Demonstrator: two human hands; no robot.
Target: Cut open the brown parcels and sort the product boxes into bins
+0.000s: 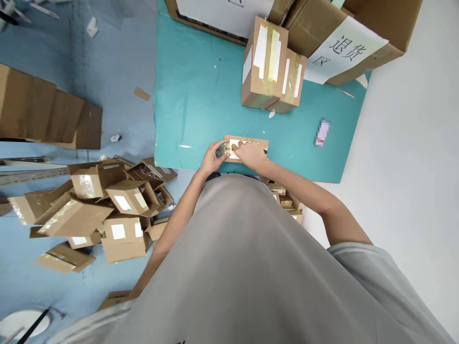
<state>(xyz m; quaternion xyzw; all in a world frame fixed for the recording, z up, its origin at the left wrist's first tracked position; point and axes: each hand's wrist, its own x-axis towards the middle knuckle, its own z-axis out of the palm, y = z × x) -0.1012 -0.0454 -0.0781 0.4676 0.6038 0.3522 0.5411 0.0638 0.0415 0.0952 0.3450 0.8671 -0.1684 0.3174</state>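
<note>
A small flat cardboard box [247,160] lies on the green table near its front edge, with a white label and clear tape on top. My left hand [212,156] holds its left end, thumb and fingers curved round that end. Over the label and the right part of the box is my right hand [251,154], its fingers curled closed. A small dark tip [266,152] shows by the right hand; the rest of what it belongs to is hidden under the palm.
Two taped boxes [267,67] stand at the back of the table [201,95], before large open cartons [319,33] with paper signs. A blurred pinkish item [322,133] lies at right. Several opened cardboard boxes [124,239] are heaped on the floor at left.
</note>
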